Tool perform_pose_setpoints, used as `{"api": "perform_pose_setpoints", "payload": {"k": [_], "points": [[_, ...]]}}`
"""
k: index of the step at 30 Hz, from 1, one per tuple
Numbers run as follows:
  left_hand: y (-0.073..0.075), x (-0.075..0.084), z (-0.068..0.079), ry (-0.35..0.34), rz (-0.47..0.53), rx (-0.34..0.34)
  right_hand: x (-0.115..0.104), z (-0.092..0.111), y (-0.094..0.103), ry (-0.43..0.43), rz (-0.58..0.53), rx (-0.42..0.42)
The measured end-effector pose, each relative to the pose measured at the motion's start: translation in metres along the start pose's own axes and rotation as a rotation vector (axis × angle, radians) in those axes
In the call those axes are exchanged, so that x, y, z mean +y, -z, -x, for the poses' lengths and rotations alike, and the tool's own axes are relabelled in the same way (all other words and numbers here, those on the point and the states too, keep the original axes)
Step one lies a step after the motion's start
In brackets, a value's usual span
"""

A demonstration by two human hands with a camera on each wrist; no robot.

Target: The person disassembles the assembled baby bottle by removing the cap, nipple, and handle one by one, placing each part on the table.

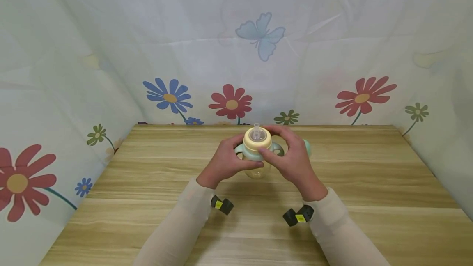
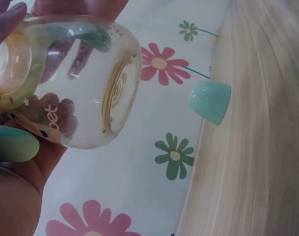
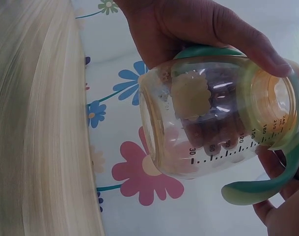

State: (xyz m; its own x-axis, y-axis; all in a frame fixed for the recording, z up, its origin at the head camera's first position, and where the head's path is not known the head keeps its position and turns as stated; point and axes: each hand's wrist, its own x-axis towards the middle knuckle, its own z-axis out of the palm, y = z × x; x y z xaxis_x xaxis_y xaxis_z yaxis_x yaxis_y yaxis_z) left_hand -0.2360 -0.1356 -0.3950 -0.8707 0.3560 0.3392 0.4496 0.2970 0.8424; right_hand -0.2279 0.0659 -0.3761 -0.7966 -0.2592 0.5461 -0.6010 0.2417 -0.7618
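Upright above the table, a baby bottle (image 1: 257, 173) with a clear body is held between both hands. Its yellow collar (image 1: 252, 143) carries a clear spout (image 1: 256, 129), and mint handles (image 1: 239, 149) curve out at the sides. My left hand (image 1: 226, 158) grips the bottle on its left, thumb across the front below the collar. From the right, my right hand (image 1: 293, 159) holds the top, its thumb on the collar. Measuring marks show on the body in the right wrist view, where no liquid is visible inside. The far-side fingers are partly hidden in the head view.
A mint dome-shaped cap (image 2: 211, 101) stands on the wooden table (image 1: 155, 184), partly behind my right hand in the head view. A white flowered curtain (image 1: 310, 56) rises along the table's back and side edges.
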Motion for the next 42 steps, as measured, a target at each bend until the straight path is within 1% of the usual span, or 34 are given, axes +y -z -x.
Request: {"api": "perform_pose_setpoints", "payload": {"k": [6,12,19,24,27,34,42], "points": [[0.0,0.0008,0.0005,0.01,0.003,-0.001,-0.0007,-0.0005,0.0004,0.0,0.005,-0.005],[-0.0004,0.0001,-0.0006,0.012,-0.009,0.012,-0.0027,0.0,0.0,-0.024,0.011,-0.009],[-0.0009,-0.0001,-0.0015,0.012,-0.023,0.033,-0.0061,0.0003,-0.0003,-0.058,0.03,0.03],[-0.002,-0.0007,-0.0016,0.008,-0.069,0.063,-0.0077,0.0005,-0.0015,-0.105,0.059,0.055],[-0.0027,-0.0009,-0.0016,0.004,-0.091,0.078,-0.0082,0.0002,-0.0025,-0.119,0.062,0.065],[-0.0039,-0.0013,-0.0017,-0.005,-0.107,0.082,-0.0083,-0.0003,-0.0042,-0.118,0.068,0.073],[-0.0038,0.0005,-0.0013,0.008,-0.102,0.076,-0.0093,-0.0008,-0.0037,-0.121,0.08,0.067]]}}
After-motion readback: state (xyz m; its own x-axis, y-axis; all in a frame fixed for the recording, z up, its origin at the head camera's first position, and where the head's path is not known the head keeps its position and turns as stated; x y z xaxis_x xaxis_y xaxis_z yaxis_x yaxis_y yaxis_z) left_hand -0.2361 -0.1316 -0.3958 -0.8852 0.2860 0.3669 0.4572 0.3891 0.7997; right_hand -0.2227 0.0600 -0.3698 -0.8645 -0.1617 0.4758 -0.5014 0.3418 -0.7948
